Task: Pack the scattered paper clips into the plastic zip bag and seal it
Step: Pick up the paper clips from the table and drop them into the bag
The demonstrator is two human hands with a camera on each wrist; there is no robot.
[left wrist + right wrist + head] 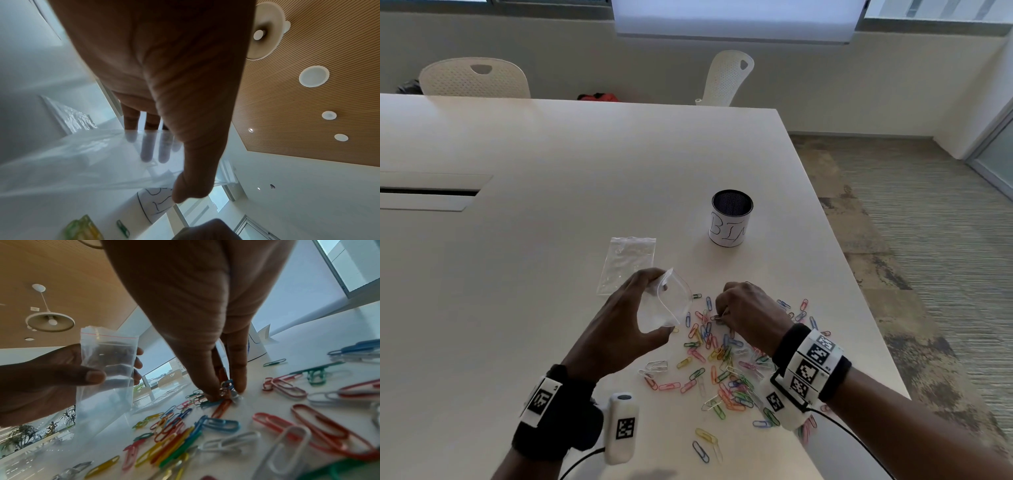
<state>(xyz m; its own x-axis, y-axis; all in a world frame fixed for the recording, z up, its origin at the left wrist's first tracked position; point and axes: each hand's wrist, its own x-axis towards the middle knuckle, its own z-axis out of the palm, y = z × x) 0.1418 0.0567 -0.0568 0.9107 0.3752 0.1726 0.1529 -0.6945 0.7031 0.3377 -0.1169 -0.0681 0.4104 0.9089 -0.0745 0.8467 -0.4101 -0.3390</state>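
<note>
My left hand (pixel 626 318) holds a small clear zip bag (pixel 671 305) upright above the table, thumb in front and fingers behind it; the bag (pixel 107 363) shows a red line under its mouth. Several coloured paper clips (pixel 726 370) lie scattered on the white table (pixel 551 240) to the right of the bag. My right hand (pixel 743 315) reaches down into the pile, and its fingertips (pixel 211 394) pinch a few clips (pixel 226 389) against the tabletop. In the left wrist view the bag (pixel 92 159) spreads across my fingers.
A second flat clear bag (pixel 628 262) lies on the table behind my left hand. A black mesh cup with a white label (pixel 731 219) stands farther back to the right. The table edge runs close along the right of the clips. Two white chairs stand at the far side.
</note>
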